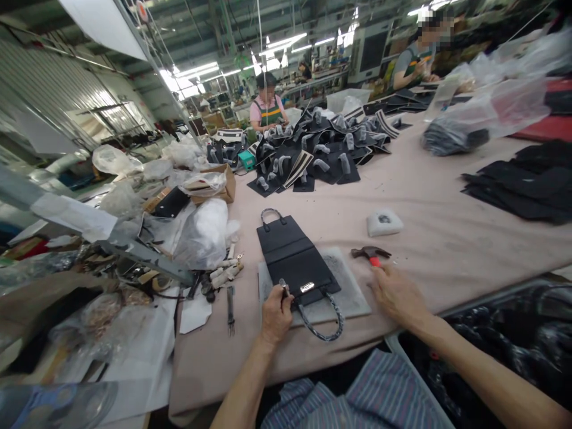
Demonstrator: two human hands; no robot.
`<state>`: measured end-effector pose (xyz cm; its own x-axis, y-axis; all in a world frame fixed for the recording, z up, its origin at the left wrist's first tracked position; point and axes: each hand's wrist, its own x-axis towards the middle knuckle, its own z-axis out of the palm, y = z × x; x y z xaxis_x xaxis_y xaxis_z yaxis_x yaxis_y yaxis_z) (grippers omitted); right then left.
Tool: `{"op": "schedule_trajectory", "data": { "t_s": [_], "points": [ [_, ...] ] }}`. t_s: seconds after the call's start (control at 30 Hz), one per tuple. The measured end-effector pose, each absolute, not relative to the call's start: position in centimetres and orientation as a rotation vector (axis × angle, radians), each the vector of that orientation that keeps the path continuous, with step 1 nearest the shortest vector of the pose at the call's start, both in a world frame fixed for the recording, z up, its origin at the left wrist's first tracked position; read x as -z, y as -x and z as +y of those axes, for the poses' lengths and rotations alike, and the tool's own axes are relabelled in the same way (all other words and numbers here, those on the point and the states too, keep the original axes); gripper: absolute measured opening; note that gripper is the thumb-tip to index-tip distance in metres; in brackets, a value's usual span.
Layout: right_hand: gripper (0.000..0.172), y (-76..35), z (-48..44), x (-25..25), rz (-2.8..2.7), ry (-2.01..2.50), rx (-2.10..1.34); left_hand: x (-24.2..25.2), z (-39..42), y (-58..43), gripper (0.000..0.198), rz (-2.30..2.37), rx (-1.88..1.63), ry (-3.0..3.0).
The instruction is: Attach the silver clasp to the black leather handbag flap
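A black bag panel (292,251) lies flat, with a plastic-wrapped handle at each end and a silver metal plate (308,288) near its close end. Under it is a pale, scuffed slab (351,292). My left hand (276,316) is closed at the panel's near left corner, pinching a small shiny metal tool (284,288) whose lower part is hidden by the fingers. To the right of the slab, my right hand (395,292) grips a claw hammer (372,254) by its red handle, its head low over the cloth.
A whitish block (385,222) sits beyond the hammer. Black panels with wrapped handles (319,149) are heaped at the back, near two people. Plastic bags (203,235) and scraps crowd the left, by a slanted metal post (147,259). Black pieces (527,182) lie right.
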<state>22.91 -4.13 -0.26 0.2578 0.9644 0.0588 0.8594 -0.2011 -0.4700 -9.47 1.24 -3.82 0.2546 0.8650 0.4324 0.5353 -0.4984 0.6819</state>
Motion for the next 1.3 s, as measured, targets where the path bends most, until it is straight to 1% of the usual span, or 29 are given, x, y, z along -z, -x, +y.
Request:
{"op": "schedule_trajectory", "data": {
  "t_s": [0.07,0.13,0.27,0.33,0.43,0.5,0.57,0.7,0.77,0.8,0.87,0.93,1.0,1.03,1.13,1.2,1.3],
  "points": [
    [0.038,-20.1,-3.4,0.2,-1.892,1.9,-0.202,4.0,1.2,9.5,0.016,1.296,-1.112,-2.132],
    [0.04,-16.8,-2.5,0.4,-2.008,1.752,-0.221,4.2,1.2,9.5,0.018,1.319,-1.102,-2.122],
    [0.043,-12.1,-1.5,2.0,-2.039,1.714,-0.192,4.2,1.1,9.2,0.019,1.333,-1.112,-2.012],
    [0.045,-11.5,-1.6,2.9,-2.023,1.717,-0.168,3.7,1.6,9.1,0.023,1.369,-1.183,-1.775],
    [0.046,-11.7,-1.8,3.5,-2.014,1.704,-0.182,2.3,3.4,9.8,0.036,1.43,-1.375,-1.255],
    [0.044,-12.0,-1.9,3.3,-2.009,1.689,-0.194,1.3,5.0,11.2,0.039,1.501,-1.388,-1.133],
    [0.041,-12.1,-1.9,3.1,-1.987,1.673,-0.2,0.6,6.1,13.1,0.034,1.668,-1.239,-1.31],
    [0.033,-11.9,-1.8,3.0,-1.911,1.644,-0.207,0.2,6.3,16.4,0.023,2.114,-0.728,-1.787],
    [0.03,-11.8,-1.9,3.1,-1.885,1.633,-0.216,0.4,5.4,16.5,0.021,2.263,-0.616,-1.926],
    [0.028,-11.7,-1.9,3.1,-1.879,1.635,-0.218,0.6,4.8,16.2,0.022,2.292,-0.629,-2.014],
    [0.026,-11.7,-1.9,2.9,-1.894,1.659,-0.212,0.9,3.4,14.6,0.023,2.183,-0.737,-2.244],
    [0.025,-11.7,-1.7,2.4,-1.983,1.716,-0.168,1.2,2.0,12.2,0.025,1.833,-0.786,-2.462],
    [0.022,-11.9,-1.2,1.7,-2.124,1.763,-0.106,1.2,1.0,9.8,0.022,1.504,-0.678,-2.571],
    [0.021,-12.1,-0.9,1.4,-2.2,1.766,-0.08,1.2,0.6,8.7,0.02,1.426,-0.586,-2.599],
    [0.018,-13.0,0.4,0.6,-2.407,1.678,-0.059,0.7,0.4,6.6,0.014,1.476,-0.32,-2.678],
    [0.017,-13.5,1.3,0.3,-2.549,1.575,-0.058,0.3,0.5,6.3,0.016,1.495,-0.184,-2.78],
    [0.019,-13.9,2.0,-0.1,-2.706,1.424,-0.067,-0.3,0.7,6.4,0.019,1.389,-0.047,-2.94]
  ]
}}
